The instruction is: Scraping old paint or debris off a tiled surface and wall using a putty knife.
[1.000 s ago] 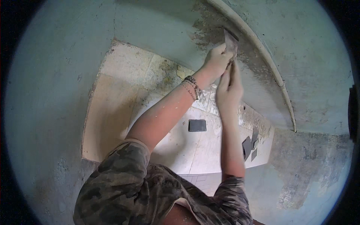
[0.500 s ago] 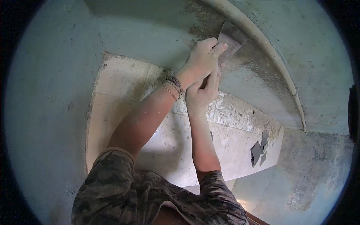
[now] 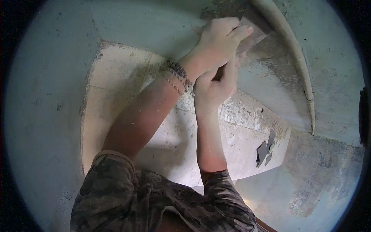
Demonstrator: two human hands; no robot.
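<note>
A wide, flat scraper blade (image 3: 255, 40) lies against the green painted wall, just left of a curved pipe. My left hand (image 3: 218, 42), with braided bracelets (image 3: 178, 75) at the wrist, is closed on the scraper, its thumb along the blade. Right below it, my right hand (image 3: 214, 89) is closed too, its fingers reaching up behind the left hand toward the scraper; the handle is hidden by my hands. Around the blade the wall has a dark, bare patch (image 3: 266, 67) where paint is gone.
The pale pipe (image 3: 296, 54) runs down the wall to the right. Below my arms spreads a whitish tiled surface (image 3: 166, 154) with debris along its wall side. Several dark flat pieces (image 3: 262, 152) lie at its right. Another peeled wall patch (image 3: 315, 181) is at lower right.
Both hands have moved up and to the right in the picture with the scraper, and the view has shifted slightly. The grip looks the same.
</note>
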